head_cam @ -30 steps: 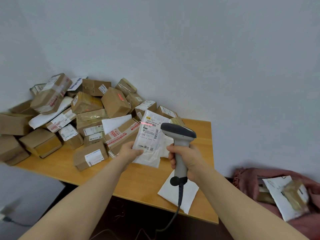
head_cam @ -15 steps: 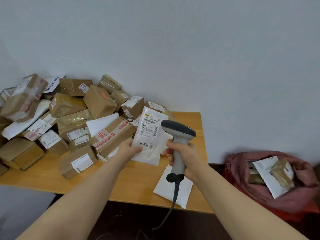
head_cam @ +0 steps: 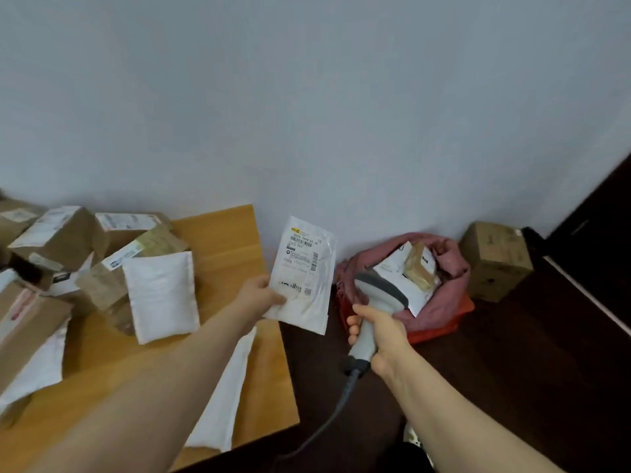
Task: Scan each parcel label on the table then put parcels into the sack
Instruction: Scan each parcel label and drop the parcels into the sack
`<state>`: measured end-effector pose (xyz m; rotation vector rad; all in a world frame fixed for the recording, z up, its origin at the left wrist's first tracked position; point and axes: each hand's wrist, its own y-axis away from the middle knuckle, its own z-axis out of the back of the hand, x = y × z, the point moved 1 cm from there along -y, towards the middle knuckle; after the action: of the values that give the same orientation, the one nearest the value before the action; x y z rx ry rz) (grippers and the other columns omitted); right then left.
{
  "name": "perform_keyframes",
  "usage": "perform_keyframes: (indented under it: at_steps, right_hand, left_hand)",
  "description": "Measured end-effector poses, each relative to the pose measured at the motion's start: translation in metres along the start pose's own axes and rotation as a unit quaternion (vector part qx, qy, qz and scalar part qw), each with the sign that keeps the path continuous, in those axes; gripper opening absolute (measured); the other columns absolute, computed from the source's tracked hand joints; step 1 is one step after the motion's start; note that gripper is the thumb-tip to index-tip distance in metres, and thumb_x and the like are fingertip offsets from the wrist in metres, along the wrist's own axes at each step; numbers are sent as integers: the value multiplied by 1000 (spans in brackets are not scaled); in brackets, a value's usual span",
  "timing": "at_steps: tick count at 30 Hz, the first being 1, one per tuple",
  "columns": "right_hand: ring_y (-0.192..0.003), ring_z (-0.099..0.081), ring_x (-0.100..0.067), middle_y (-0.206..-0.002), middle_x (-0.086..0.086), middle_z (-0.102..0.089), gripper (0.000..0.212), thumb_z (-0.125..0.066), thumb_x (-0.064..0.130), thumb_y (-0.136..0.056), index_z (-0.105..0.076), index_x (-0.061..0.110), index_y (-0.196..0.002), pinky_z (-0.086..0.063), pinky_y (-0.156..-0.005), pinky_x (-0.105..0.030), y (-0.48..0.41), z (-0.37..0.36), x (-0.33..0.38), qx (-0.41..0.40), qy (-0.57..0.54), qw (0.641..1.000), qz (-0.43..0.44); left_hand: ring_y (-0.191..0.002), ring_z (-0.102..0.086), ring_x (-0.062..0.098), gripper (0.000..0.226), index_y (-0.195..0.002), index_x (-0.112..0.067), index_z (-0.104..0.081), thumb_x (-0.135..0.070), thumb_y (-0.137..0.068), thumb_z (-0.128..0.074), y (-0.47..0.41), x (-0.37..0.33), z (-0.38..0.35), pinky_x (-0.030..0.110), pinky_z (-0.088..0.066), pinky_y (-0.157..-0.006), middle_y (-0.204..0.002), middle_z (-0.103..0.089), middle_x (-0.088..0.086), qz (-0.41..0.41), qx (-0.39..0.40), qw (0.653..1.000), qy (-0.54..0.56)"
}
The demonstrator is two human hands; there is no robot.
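Past table edge (head_cam: 269,302), left hand (head_cam: 256,297) holds white parcel (head_cam: 304,274).

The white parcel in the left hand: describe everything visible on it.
The white parcel is a flat, soft plastic-looking mailer, glossy and slightly wrinkled. A printed label with a yellow mark, barcodes and text covers its upper face, turned toward the camera. It is held nearly upright in the air, past the right edge of the table and left of the red sack. Only the left hand touches it, pinching its lower left edge.
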<state>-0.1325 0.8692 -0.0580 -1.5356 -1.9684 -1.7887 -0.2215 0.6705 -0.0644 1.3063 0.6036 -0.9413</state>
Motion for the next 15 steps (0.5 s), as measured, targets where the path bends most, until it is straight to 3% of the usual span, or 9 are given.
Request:
perform_keyframes:
  at_steps: [4,8,12,15]
  right_hand:
    - [-41,-52,-15,-53,-11,-61,7,-67,0,-82,-60,-2,-85,-43,-40,-23,-64,68,53,-39,-29,999,-17]
    - [-40,-51,-17,-52,-12,-60,11,-66,0,-83,-61,-4,-74,-42,-41,-24,-125,138,107,-86,-46,995,-34]
    - [-38,-50,-16,-52,-13,-59,17,-66,0,-84,-61,-3,-68,-42,-39,-24,-183,187,142,-109,-52,991,-62]
    - [-36,-48,-15,-51,-12,-58,16,-66,0,-84,-61,-4,-69,-41,-37,-24,-224,202,154,-115,-52,988,-89]
  left_hand:
    - [-95,-65,30,39,-113,-4,-61,14,-79,-62,-55,-26,-103,42,-54,-84,-107,-67,13,-4,1,999,-43]
    - [-90,-62,26,37,-111,-5,-61,15,-80,-58,-109,-40,-202,35,-51,-78,-101,-65,11,12,-5,996,-91]
    - [-97,-63,28,43,-118,-4,-63,9,-81,-46,-168,-41,-271,41,-53,-88,-111,-68,13,19,-33,983,-179]
    - [-103,-62,30,46,-123,-11,-61,2,-84,-42,-208,-39,-305,37,-51,-88,-114,-67,11,-12,-39,951,-306]
